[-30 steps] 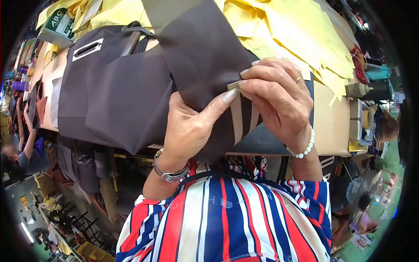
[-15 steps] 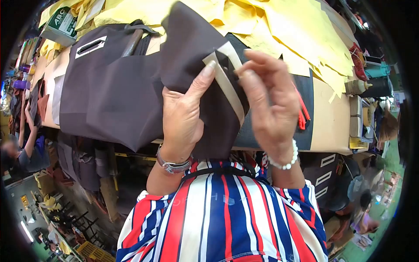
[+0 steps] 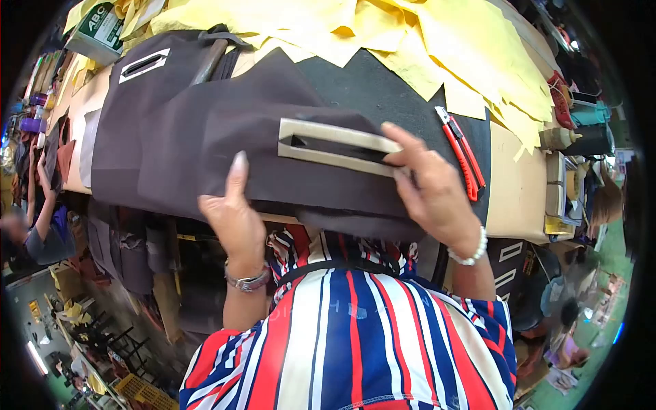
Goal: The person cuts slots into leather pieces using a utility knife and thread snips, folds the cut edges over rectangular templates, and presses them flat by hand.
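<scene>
Along the near edge of the bench (image 3: 517, 184), the dark brown panel (image 3: 328, 188) lies with its beige slot frame (image 3: 339, 163) facing up. I position the right hand (image 3: 441, 188) at the frame's right end, fingers slightly parted, grip indeterminable; the left hand (image 3: 239, 224) extends its thumb over the panel, other fingers hidden, hold likewise indeterminable.

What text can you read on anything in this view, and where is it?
"ABC": on the green-and-white container, upper left; its smaller print is too small to read.
"H": faint, across the striped shirt; the marks beside it are too faint to read surely.
I can read no other text.
</scene>
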Demonstrator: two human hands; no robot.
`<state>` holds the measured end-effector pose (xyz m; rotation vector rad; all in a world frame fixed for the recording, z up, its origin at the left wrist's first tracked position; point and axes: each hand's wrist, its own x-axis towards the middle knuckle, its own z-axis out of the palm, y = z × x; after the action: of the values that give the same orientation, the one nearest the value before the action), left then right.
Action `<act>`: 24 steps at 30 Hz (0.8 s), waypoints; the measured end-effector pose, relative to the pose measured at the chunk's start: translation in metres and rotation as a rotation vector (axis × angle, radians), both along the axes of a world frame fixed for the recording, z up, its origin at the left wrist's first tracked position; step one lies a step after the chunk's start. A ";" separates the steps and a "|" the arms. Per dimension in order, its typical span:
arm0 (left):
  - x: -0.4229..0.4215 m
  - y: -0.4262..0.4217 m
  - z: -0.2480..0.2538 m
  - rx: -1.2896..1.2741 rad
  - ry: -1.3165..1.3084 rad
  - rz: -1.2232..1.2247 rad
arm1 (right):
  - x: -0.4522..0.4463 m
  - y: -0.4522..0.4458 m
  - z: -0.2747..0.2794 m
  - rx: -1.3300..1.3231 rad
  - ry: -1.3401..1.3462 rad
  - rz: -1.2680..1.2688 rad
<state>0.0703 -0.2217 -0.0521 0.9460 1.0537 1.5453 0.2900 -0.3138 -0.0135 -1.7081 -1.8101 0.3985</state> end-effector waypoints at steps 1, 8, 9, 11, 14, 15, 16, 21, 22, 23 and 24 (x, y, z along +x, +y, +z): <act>-0.007 0.002 -0.002 0.025 0.099 0.063 | -0.001 0.002 -0.018 0.049 -0.048 0.046; 0.020 0.008 0.036 0.816 0.957 -0.684 | -0.012 -0.001 -0.039 0.088 -0.059 0.051; 0.031 0.010 0.028 0.815 0.996 -0.815 | -0.013 -0.001 -0.039 0.088 -0.050 0.047; 0.042 0.023 0.011 0.848 1.132 -0.935 | -0.013 -0.001 -0.043 0.103 -0.017 0.009; 0.044 0.039 0.000 0.751 1.065 -1.073 | -0.014 -0.001 -0.051 0.131 0.044 -0.044; 0.044 0.043 -0.004 0.731 1.033 -1.083 | -0.015 0.001 -0.053 0.141 0.067 -0.057; 0.043 0.047 -0.008 0.710 1.002 -1.094 | -0.015 0.002 -0.055 0.152 0.050 -0.053; 0.033 0.055 -0.012 0.653 0.938 -1.163 | -0.005 0.005 -0.058 0.216 -0.055 0.041; 0.030 0.055 -0.012 0.692 0.945 -1.147 | -0.003 0.005 -0.060 0.239 -0.096 0.069; 0.028 0.055 -0.013 0.732 0.951 -1.130 | -0.001 0.003 -0.063 0.263 -0.137 0.096; 0.026 0.056 -0.013 0.773 0.956 -1.111 | 0.002 0.002 -0.065 0.287 -0.180 0.125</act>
<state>0.0965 -0.1662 -0.0654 2.4096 0.2451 0.4408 0.2919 -0.3117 -0.0787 -1.4762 -1.9993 0.0303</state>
